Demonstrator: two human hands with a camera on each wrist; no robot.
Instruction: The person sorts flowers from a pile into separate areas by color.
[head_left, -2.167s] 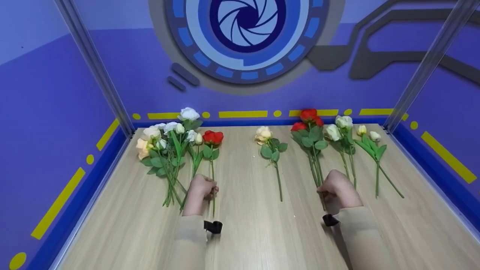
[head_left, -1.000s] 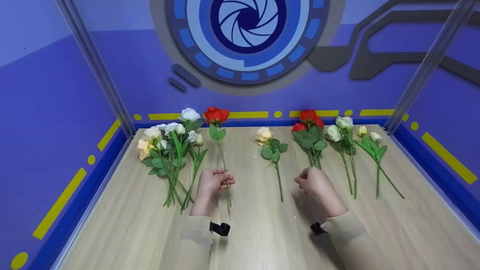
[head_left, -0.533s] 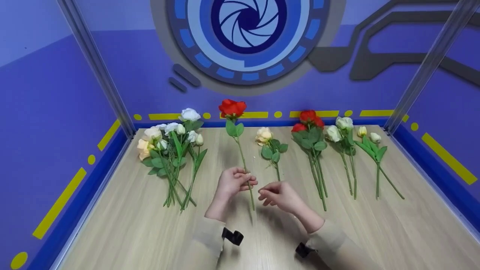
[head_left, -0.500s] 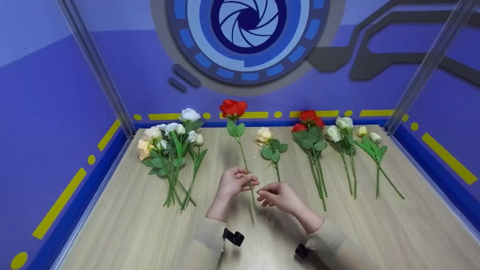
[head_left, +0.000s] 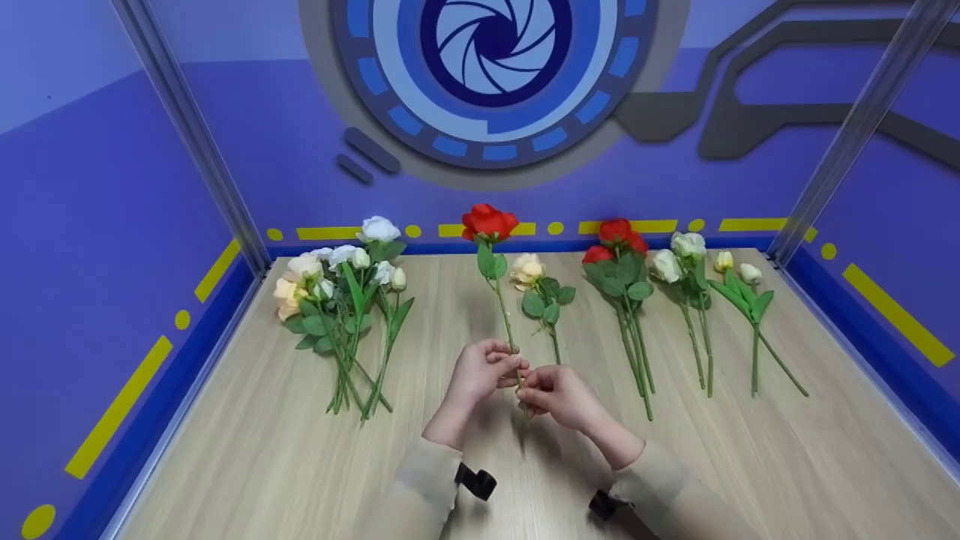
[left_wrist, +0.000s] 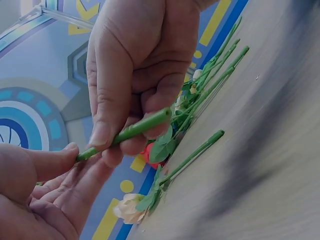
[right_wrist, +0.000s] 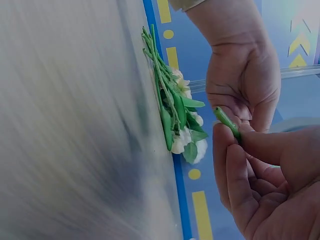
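A single red rose (head_left: 489, 223) stands nearly upright above the table, its bloom against the back wall. My left hand (head_left: 478, 372) pinches its green stem between thumb and fingers. Just below, my right hand (head_left: 564, 397) pinches the same stem near its lower end. In the left wrist view the cut stem end (left_wrist: 159, 118) pokes out past the right thumb and fingers; the right wrist view shows this stem tip (right_wrist: 223, 119) too. Close behind the hands lies a peach rose (head_left: 528, 268), its stem partly covered by the right hand.
On the left of the wooden table (head_left: 247, 465) lies a pile of white and peach flowers (head_left: 341, 292). To the right lie red roses (head_left: 616, 259), pale green-white roses (head_left: 684, 262) and tulips (head_left: 739, 292). Purple walls (head_left: 105, 225) enclose the back and sides.
The left hand has lifted the red rose off the table and carried it right to the middle. The right hand has left the red rose bunch, moved left and taken hold of the lower stem.
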